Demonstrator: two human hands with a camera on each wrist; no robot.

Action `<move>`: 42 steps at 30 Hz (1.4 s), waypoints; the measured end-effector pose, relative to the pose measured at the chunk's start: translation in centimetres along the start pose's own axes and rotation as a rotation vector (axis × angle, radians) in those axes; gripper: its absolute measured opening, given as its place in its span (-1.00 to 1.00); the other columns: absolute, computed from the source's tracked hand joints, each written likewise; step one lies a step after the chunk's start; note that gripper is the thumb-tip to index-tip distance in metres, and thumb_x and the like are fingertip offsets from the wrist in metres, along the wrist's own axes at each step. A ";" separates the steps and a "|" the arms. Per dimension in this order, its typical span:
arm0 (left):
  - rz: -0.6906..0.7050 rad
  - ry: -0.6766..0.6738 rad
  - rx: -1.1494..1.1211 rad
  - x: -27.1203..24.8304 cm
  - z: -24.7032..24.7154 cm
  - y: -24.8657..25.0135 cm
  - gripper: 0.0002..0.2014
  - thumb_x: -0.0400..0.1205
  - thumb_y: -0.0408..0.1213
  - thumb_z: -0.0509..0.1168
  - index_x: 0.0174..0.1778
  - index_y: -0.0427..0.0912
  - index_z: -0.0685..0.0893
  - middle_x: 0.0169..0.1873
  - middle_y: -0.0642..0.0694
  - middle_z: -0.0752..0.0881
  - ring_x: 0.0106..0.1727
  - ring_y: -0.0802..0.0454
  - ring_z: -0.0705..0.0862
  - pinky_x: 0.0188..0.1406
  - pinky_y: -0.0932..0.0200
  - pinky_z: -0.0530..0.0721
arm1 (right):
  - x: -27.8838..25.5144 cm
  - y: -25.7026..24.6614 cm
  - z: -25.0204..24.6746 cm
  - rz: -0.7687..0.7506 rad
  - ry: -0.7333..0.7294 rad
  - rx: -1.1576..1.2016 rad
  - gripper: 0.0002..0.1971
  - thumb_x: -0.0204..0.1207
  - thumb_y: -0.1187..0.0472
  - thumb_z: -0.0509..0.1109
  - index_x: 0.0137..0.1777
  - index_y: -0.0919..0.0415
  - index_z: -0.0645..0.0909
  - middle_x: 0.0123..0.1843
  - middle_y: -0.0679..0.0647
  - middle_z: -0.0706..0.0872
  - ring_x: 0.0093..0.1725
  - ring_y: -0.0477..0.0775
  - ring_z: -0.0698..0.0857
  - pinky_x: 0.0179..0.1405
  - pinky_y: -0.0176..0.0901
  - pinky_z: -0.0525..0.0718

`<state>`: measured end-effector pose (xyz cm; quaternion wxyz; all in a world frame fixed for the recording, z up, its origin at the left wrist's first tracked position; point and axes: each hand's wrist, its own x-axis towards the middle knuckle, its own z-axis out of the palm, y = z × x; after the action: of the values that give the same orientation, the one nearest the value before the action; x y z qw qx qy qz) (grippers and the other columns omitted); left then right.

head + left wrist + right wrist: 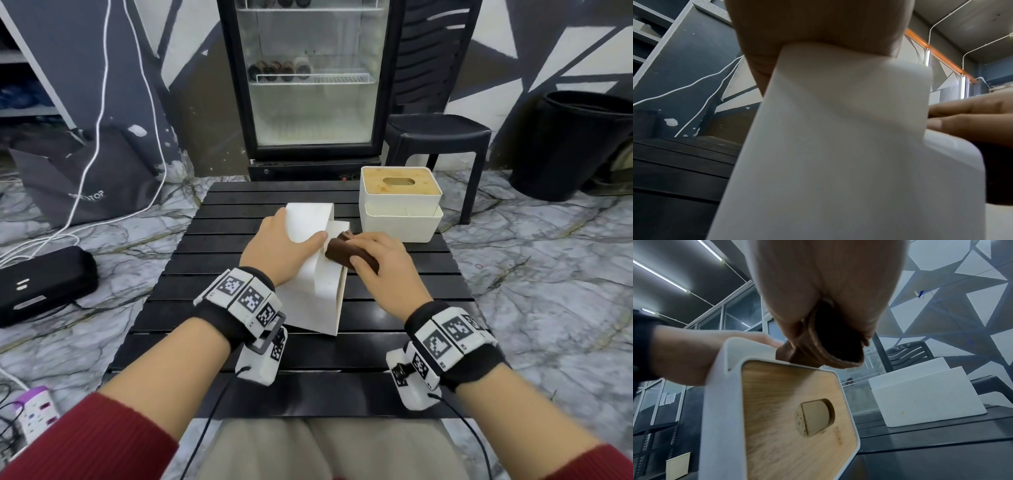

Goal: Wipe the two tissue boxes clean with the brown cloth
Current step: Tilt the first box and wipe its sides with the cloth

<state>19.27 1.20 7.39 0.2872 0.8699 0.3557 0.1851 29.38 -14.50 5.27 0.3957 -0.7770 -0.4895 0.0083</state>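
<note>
A white tissue box stands on its side in the middle of the black slatted table, its bamboo lid facing right. My left hand grips its upper edge, thumb across the white face. My right hand holds the folded brown cloth and presses it on the box's top right edge. The second white tissue box, with its bamboo lid up, sits at the table's back right.
A glass-door fridge stands behind the table, with a black plastic chair and a black bin to its right. A black case and white cables lie on the marble floor at left.
</note>
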 end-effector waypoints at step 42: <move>0.033 -0.011 0.062 1.8 0.4 -0.1 -0.26 0.50 0.25 0.25 0.52 -0.09 0.29 0.46 -0.15 0.42 0.34 -0.16 0.52 0.05 0.09 0.40 | -0.2 -1.3 3.0 -0.167 0.071 0.141 -0.79 0.42 0.32 0.44 0.05 0.21 0.71 0.06 0.05 0.68 0.10 -0.05 0.48 0.19 -0.42 0.31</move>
<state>20.60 2.43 7.26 0.2590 0.8852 0.3452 0.1737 27.08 -12.51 3.98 0.4660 -0.7034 -0.5364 -0.0178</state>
